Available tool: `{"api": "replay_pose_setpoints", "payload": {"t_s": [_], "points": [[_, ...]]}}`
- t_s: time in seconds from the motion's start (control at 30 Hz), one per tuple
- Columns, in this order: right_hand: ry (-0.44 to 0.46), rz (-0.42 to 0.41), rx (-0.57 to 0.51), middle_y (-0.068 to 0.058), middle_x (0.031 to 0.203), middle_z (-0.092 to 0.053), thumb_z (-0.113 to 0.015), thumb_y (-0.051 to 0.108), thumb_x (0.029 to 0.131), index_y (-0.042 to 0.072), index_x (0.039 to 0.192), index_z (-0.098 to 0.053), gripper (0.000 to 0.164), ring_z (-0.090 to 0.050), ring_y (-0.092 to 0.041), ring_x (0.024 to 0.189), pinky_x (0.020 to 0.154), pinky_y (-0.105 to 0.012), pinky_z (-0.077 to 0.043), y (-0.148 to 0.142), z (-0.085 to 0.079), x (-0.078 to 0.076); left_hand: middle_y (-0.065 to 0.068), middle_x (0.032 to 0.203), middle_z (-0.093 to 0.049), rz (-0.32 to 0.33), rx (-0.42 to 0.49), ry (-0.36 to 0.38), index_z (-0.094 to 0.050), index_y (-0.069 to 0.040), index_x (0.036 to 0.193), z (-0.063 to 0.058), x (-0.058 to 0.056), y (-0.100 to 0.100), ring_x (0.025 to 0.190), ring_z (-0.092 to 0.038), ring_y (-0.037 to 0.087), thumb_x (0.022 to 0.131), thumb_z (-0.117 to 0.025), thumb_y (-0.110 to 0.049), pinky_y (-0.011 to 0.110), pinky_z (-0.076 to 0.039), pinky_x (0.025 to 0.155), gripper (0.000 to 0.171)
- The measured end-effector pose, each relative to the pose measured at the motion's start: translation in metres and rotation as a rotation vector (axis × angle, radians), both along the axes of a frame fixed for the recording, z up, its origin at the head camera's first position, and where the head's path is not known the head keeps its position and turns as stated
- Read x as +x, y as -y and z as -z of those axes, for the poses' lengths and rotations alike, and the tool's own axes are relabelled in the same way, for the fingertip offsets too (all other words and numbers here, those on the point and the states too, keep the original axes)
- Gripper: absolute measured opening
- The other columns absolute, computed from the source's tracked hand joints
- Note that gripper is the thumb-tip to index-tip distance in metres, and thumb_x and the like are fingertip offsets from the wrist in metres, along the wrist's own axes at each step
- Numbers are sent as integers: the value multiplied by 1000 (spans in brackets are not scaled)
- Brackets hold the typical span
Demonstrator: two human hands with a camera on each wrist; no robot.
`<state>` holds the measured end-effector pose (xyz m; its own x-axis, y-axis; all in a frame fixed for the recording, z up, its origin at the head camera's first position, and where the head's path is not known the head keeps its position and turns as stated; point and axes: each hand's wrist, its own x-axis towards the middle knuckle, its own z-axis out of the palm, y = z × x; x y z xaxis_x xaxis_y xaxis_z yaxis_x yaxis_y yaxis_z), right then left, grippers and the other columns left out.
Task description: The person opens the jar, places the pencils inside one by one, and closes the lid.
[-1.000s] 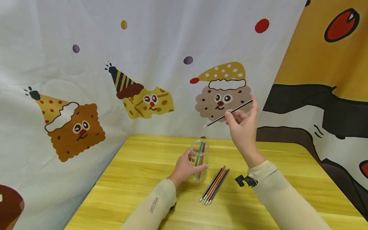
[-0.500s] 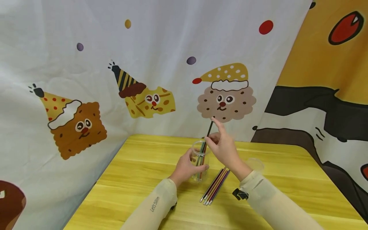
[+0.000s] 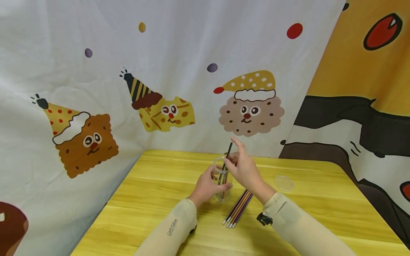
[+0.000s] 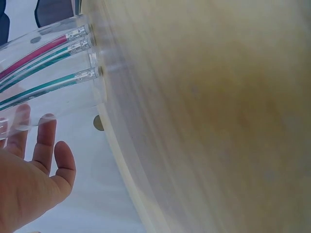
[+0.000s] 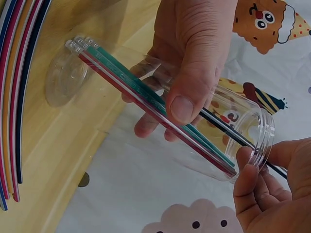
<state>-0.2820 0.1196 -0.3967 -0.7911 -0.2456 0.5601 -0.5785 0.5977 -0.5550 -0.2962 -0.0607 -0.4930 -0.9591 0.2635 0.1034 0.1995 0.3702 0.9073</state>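
My left hand (image 3: 205,186) holds a clear plastic jar (image 5: 204,167) upright on the table, its thumb across the near side. Inside stand a red pencil (image 5: 146,110) and green pencils (image 5: 129,80), eraser ends down, as the left wrist view also shows. At the jar's mouth my right hand (image 3: 246,170) pinches a black pencil (image 5: 223,127) between thumb and fingers. Most of that pencil is inside the jar, slanted; its upper end (image 3: 229,147) sticks out above the rim, beside the raised index finger. The left thumb hides its lower part in the right wrist view.
Several more pencils (image 3: 237,211) lie side by side on the yellow wooden table (image 3: 153,206), right of the jar. A clear round lid (image 3: 284,183) lies farther right. A cartoon-printed cloth (image 3: 179,46) hangs behind the table's far edge.
My right hand has brought the black pencil left and down from the air into the jar's mouth, and it now sits deeper. The left hand has kept its hold on the jar.
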Motion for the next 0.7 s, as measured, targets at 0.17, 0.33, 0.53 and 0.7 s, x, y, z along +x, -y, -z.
{"api": "replay_pose_setpoints", "payload": {"t_s": [0.17, 0.33, 0.53, 0.7], "points": [[-4, -22, 21, -6, 96, -80, -70, 11, 104, 9, 165, -29, 73, -64, -4, 66, 61, -25, -53, 0, 1, 0, 1, 137, -61, 0, 4, 7, -55, -32, 140, -1, 1, 0, 123, -60, 31, 84, -89, -55, 50, -56, 96, 70], [-38, -26, 104, -7, 102, -81, -69, 12, 105, 9, 159, -43, 60, -67, -5, 68, 63, -24, -54, 0, 0, 0, -1, 129, -63, 0, 6, 5, -56, -32, 133, 0, 0, 0, 119, -60, 27, 83, -89, -56, 46, -56, 93, 64], [-51, -40, 119, -7, 109, -81, -69, 14, 106, 10, 151, -53, 48, -76, -16, 83, 67, -27, -58, 0, 1, 1, -4, 116, -67, 17, 23, -1, -57, -33, 133, 0, 0, 0, 102, -62, 19, 85, -90, -52, 38, -55, 83, 61], [-84, -18, 57, -8, 113, -76, -69, 12, 105, 9, 142, -62, 37, -70, -17, 82, 66, -26, -55, -4, 1, 3, -4, 115, -69, 10, 34, -5, -57, -31, 134, 0, 0, 0, 98, -63, 17, 84, -90, -50, 36, -56, 81, 63]]}}
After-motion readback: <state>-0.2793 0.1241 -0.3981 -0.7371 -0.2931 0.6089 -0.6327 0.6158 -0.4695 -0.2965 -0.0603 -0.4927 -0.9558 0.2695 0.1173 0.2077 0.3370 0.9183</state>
